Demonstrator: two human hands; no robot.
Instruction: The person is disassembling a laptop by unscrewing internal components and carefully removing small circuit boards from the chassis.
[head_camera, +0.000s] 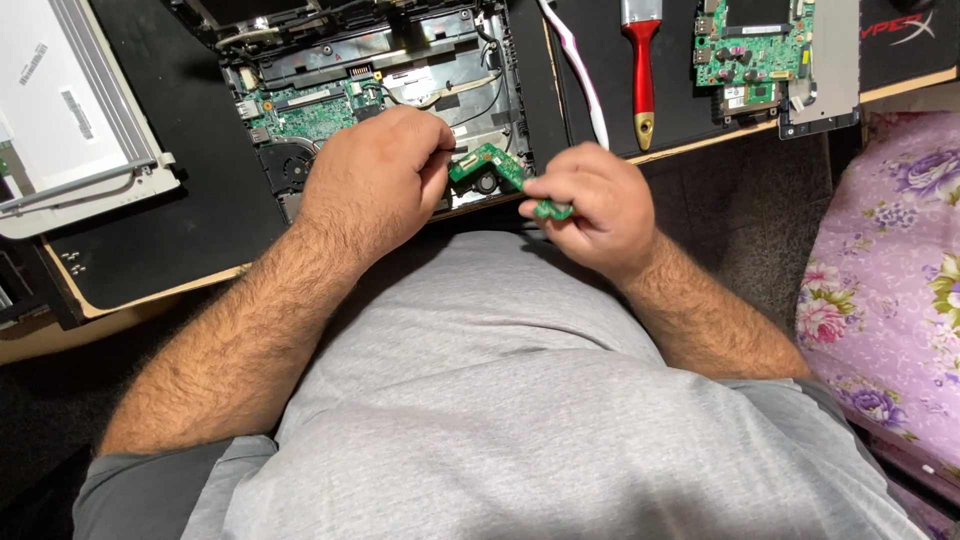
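My left hand (375, 180) and my right hand (590, 205) both grip a small green circuit board (490, 168) just above the front edge of an opened laptop base (380, 75). The left fingers pinch the board's left end; the right fingers pinch its lower right end. The laptop base lies on a black mat (200, 200) with its green mainboard (310, 112) and fan exposed. Part of the small board is hidden behind my fingers.
A detached screen panel (70, 110) lies at the left. A red-handled brush (642, 65) and a white cable (580, 70) lie right of the laptop. Another green board on a metal plate (770, 55) sits at top right. A floral cloth (890, 280) is at the right.
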